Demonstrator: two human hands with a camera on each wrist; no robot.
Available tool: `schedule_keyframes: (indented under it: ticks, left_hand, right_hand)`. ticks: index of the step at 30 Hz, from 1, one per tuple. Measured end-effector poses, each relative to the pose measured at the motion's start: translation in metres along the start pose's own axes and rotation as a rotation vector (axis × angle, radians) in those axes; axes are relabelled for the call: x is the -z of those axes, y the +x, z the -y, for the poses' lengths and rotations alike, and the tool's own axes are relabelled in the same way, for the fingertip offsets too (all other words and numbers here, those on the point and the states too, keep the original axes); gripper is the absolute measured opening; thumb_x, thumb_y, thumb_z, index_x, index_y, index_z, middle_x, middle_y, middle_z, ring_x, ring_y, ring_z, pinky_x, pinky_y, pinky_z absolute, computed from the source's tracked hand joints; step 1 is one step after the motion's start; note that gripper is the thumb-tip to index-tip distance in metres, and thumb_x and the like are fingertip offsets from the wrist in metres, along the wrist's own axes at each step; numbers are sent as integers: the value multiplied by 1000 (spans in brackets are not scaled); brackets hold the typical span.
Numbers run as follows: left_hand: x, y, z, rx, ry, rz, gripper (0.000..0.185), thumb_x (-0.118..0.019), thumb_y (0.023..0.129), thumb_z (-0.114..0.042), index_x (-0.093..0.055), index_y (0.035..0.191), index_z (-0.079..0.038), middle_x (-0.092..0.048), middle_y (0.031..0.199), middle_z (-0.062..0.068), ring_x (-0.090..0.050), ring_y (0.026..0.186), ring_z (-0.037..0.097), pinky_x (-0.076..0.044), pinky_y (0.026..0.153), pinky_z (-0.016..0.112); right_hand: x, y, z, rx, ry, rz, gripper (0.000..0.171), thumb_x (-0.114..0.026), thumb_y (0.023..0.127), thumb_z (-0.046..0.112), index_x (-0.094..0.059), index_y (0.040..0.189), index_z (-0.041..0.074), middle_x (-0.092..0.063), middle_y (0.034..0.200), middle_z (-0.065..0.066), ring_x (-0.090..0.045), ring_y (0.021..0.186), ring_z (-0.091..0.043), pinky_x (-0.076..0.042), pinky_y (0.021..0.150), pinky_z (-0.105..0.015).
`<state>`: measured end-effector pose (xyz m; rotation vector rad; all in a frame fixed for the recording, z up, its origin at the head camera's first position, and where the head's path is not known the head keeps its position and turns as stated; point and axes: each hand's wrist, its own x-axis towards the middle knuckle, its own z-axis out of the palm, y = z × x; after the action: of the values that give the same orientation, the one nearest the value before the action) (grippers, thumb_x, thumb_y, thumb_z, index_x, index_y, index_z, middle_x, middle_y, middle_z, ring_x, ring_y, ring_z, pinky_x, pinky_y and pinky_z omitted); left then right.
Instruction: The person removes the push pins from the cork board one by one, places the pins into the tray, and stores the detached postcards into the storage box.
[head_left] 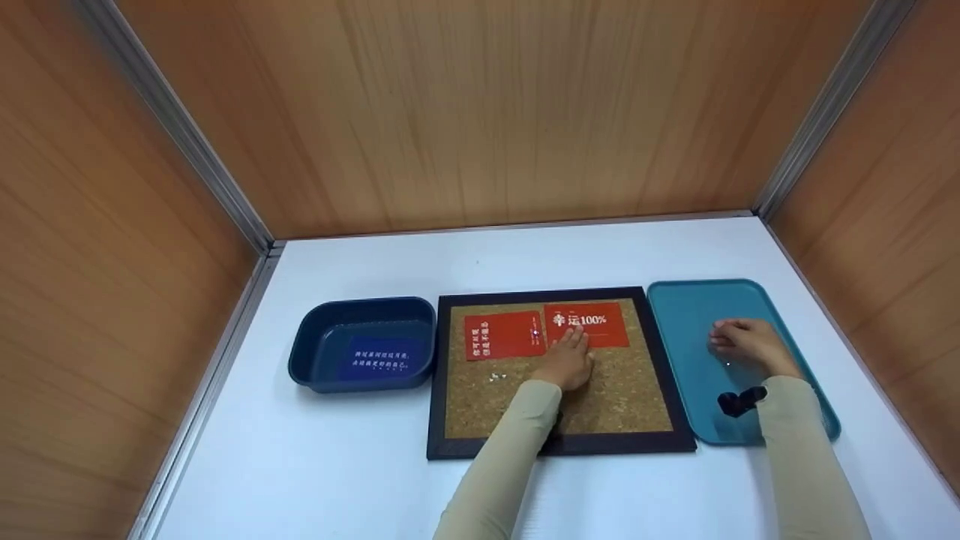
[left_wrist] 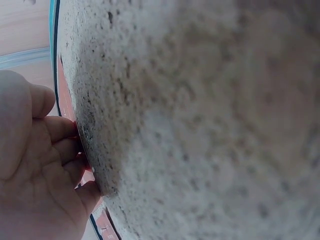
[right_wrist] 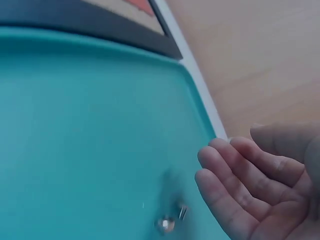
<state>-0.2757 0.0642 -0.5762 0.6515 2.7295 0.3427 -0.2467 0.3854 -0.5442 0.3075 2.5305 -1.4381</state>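
Steadying a red card on a framed cork board. The card, marked 100%, is laid flat in the board's upper right, just beside a second red card; its lower left part is touched by the fingers of the left hand, which are nearly extended and curled round nothing. The right hand is held over the teal tray, its fingers loosely bent, and no object can be seen in its hold. Small shiny pieces, too blurred to be named with certainty, are shown on the tray in the right wrist view. For good work, it is judged, the card should be pressed lightly but evenly, so that its edge is not skewed against its neighbour, and its corners should be left uncovered; each small piece is best taken singly, between thumb and forefinger.
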Motion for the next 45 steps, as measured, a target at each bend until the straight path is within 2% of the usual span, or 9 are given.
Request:
schedule_keyframes:
  ticks: [3, 6, 11, 18, 21, 26, 35, 45]
  left_hand:
    - [1, -1, 0, 1, -5, -7, 51, -26, 106, -32, -26, 153, -12, -18, 162, 1, -14, 150, 16, -21, 121, 36]
    - [2, -2, 0, 5, -8, -12, 51, -28, 106, -32, -27, 153, -12, -19, 161, 0, -15, 149, 16, -21, 121, 35]
    - [2, -2, -1, -1, -3, -14, 51, -27, 106, -32, -27, 153, -12, -19, 161, 1, -15, 149, 16, -21, 121, 35]
    - [1, -1, 0, -6, -10, -12, 51, -27, 106, -32, -26, 153, -12, -18, 161, 0, -15, 149, 16, -21, 121, 35]
    - [0, 0, 0, -2, -8, -10, 51, -27, 106, -32, -26, 153, -13, -18, 161, 0, -14, 149, 16, -21, 121, 35]
    - [-1, 0, 0, -7, -4, -7, 51, -26, 106, -32, -26, 153, -12, -17, 162, 0, -14, 150, 16, -21, 121, 35]
    - [0, -1, 1, -4, -19, -9, 51, -27, 106, -32, -25, 153, -12, -17, 162, 0, -14, 150, 16, -20, 121, 35]
    - [0, -1, 1, -9, -4, -8, 51, -26, 106, -31, -26, 153, -12, -17, 162, 1, -14, 149, 17, -20, 121, 35]
  right_hand:
    - [-3, 4, 6, -2, 18, 37, 64, -44, 101, 41, -40, 138, -11, -56, 131, -24, -63, 96, 2, -54, 88, -21]
    - [-7, 9, 12, -9, 62, 66, 65, -45, 100, 42, -39, 140, -10, -53, 135, -24, -63, 100, 0, -53, 92, -24]
    - [-17, 16, 20, -13, 145, 101, 61, -47, 101, 35, -38, 140, -11, -57, 130, -18, -64, 102, -3, -51, 96, -26]
    - [-32, 25, 29, 11, 194, 121, 55, -48, 102, 27, -39, 139, -11, -60, 126, -18, -65, 101, -5, -52, 94, -27]
    - [-40, 30, 32, 29, 206, 147, 55, -46, 102, 26, -36, 141, -12, -56, 130, -24, -64, 104, -7, -53, 94, -26]
    - [-52, 36, 35, 55, 207, 193, 56, -41, 104, 26, -29, 144, -12, -41, 142, -34, -61, 116, -16, -51, 96, -26]
    - [-72, 45, 41, 30, 247, 200, 54, -41, 104, 24, -30, 145, -10, -41, 142, -32, -55, 124, -25, -50, 99, -29]
    - [-89, 52, 45, -4, 332, 175, 52, -41, 104, 19, -29, 145, -10, -41, 143, -31, -60, 115, -16, -50, 98, -27]
